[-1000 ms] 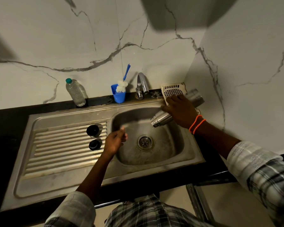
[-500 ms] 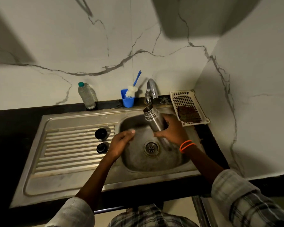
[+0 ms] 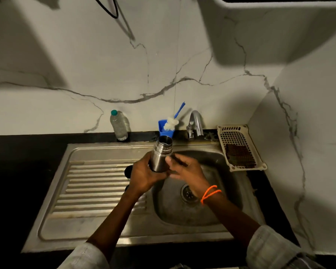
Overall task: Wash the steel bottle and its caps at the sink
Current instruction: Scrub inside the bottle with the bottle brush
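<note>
Bottle held upright over the sink edge

Steel bottle (image 3: 161, 155) stands nearly upright, open mouth up, above the seam between the drainboard (image 3: 97, 183) and the sink basin (image 3: 211, 210). No cap on it; threaded neck shows.

Left hand (image 3: 144, 176) wraps the lower body of the bottle from the left, fingers curled round it. Right hand (image 3: 186, 171) is at the bottle's right side, thumb laid against the steel, fingers blurred; whether it truly grips, cannot tell. Both hands close together on the one bottle. Orange thread band (image 3: 209, 194) on the right wrist.

One black cap (image 3: 128, 170) sits on the drainboard, mostly hidden behind the left hand; a second dark piece just below it is barely visible.

Along the back ledge: clear plastic water bottle (image 3: 119, 125) with green cap, blue holder (image 3: 165, 130) with a white-headed brush (image 3: 173, 122), chrome tap (image 3: 195, 123). Right of the basin, a cream plastic basket (image 3: 241, 131) holding a dark scrub pad (image 3: 240, 155). Drain (image 3: 188, 193) partly covered by the right wrist. No water seen running.
</note>
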